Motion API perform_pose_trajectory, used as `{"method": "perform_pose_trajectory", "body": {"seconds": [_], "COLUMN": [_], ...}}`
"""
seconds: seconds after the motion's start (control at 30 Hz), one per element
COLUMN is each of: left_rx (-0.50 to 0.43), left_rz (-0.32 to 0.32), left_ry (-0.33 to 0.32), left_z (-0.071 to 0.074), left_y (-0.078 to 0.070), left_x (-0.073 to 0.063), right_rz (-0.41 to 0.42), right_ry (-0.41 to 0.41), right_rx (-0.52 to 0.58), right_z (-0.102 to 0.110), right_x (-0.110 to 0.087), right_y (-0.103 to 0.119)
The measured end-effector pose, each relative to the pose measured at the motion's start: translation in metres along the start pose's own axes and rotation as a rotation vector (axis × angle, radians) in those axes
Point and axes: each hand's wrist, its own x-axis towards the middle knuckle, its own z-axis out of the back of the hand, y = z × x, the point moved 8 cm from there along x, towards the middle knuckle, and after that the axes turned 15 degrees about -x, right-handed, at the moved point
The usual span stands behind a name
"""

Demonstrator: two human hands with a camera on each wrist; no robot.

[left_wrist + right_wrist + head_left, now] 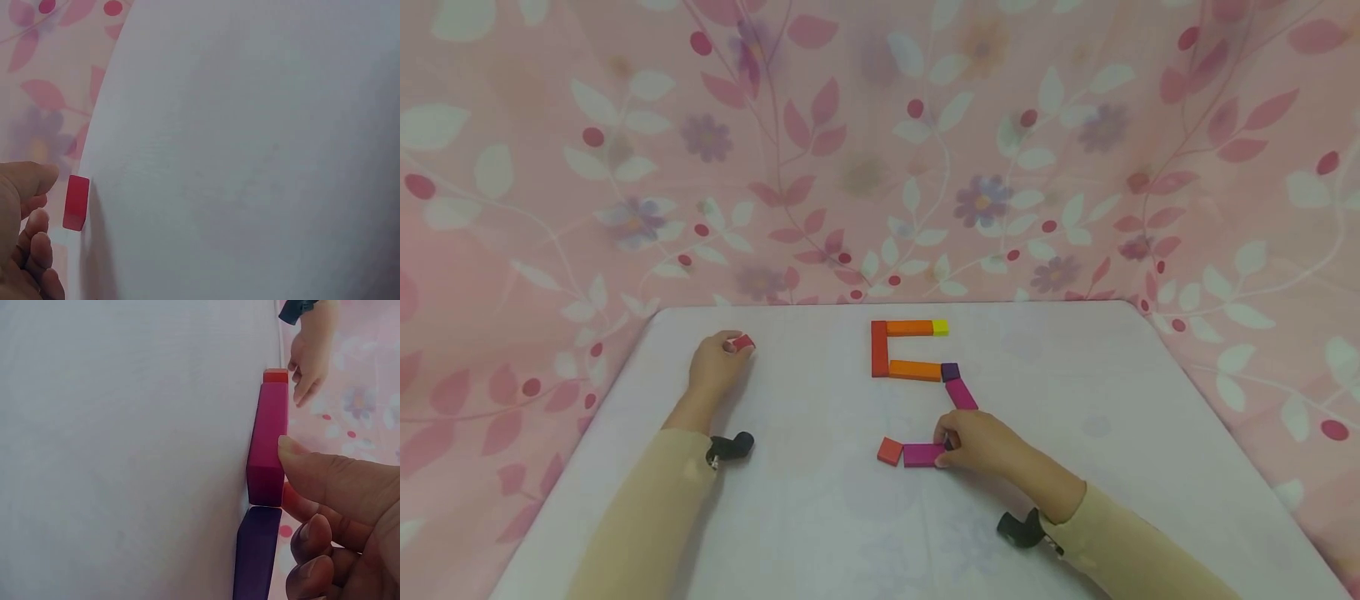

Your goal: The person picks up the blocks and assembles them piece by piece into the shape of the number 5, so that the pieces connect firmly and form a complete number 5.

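Note:
My left hand (pixel 718 367) is over the left side of the table, fingers bent about a small red block (pixel 743 342). In the left wrist view a narrow gap shows between the fingertips and this red block (pixel 76 203), which stands by its shadow. With thumb and fingers, my right hand (pixel 985 442) pinches a magenta block (pixel 269 444) at its near end. That magenta block (pixel 922 455) lies between an orange-red block (pixel 890 452) and a dark purple block (pixel 257 553), which the right hand mostly hides in the head view.
Farther back, a long red block (pixel 879 348) joins two orange blocks (pixel 910 328), ending in a yellow cube (pixel 941 327) and a purple cube (pixel 951 372). Another magenta block (pixel 961 394) slants from the purple cube toward the right hand. A floral curtain (pixel 880 150) surrounds the white table (pixel 805 533).

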Motion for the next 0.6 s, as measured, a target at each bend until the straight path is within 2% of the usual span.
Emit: {"method": "perform_pose_trajectory", "body": {"seconds": [0.27,0.5,0.6], "left_rx": [-0.006,0.015,0.023], "left_rz": [0.027,0.078,0.078], "left_ry": [0.004,0.037,0.044], "left_z": [0.001,0.003,0.003], "left_y": [0.003,0.014,0.016], "left_x": [0.006,0.006,0.006], "right_rz": [0.012,0.005,0.001], "right_ry": [-0.008,-0.002,-0.003], "right_rx": [0.010,0.006,0.009], "right_z": [0.000,-0.001,-0.001], "right_x": [-0.001,0.000,0.000], "right_y": [0.000,0.000,0.000]}}
